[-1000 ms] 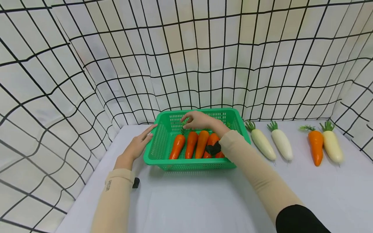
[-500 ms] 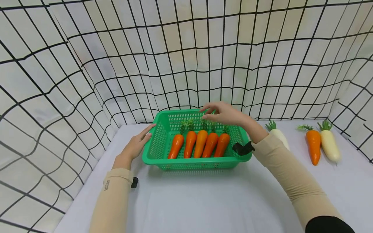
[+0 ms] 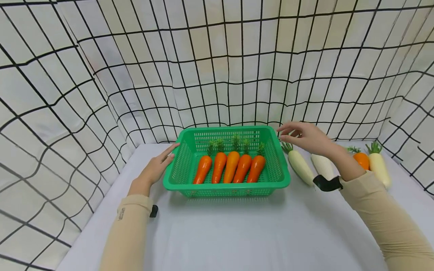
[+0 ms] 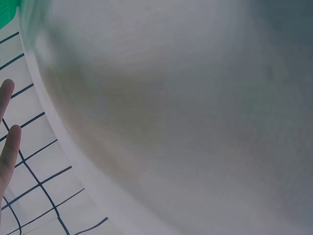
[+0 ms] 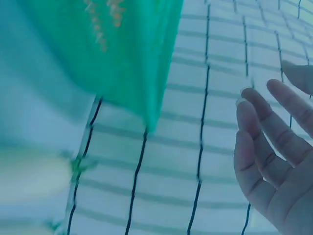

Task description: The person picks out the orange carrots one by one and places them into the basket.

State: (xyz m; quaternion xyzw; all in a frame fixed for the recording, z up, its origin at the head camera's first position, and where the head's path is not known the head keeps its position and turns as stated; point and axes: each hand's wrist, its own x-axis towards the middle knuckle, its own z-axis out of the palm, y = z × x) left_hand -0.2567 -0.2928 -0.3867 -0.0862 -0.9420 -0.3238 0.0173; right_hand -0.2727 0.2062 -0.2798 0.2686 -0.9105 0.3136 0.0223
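A green plastic basket (image 3: 227,187) holds several orange carrots (image 3: 232,165) lying side by side, their leafy tops toward the far wall. My left hand (image 3: 154,169) rests with extended fingers against the basket's left rim. Just past the right rim, my right hand (image 3: 306,138) hovers with loosely bent fingers and holds nothing. Below its fingertips lies a white radish (image 3: 301,167) with green leaves. A second white radish (image 3: 322,165) is partly hidden by that hand and wrist. In the right wrist view, the relaxed right hand (image 5: 279,152) appears beside the blurred basket (image 5: 122,58).
Farther right, another carrot (image 3: 361,159) and a third white radish (image 3: 379,167) lie together, partly covered by the right sleeve. Black netting (image 3: 228,82) over white cloth walls in the back and sides. A white cloth covers the table (image 3: 217,233).
My right hand has moved from over the carrots out to the right, past the basket's rim, uncovering all the carrots in the basket. My left hand stays at the left rim.
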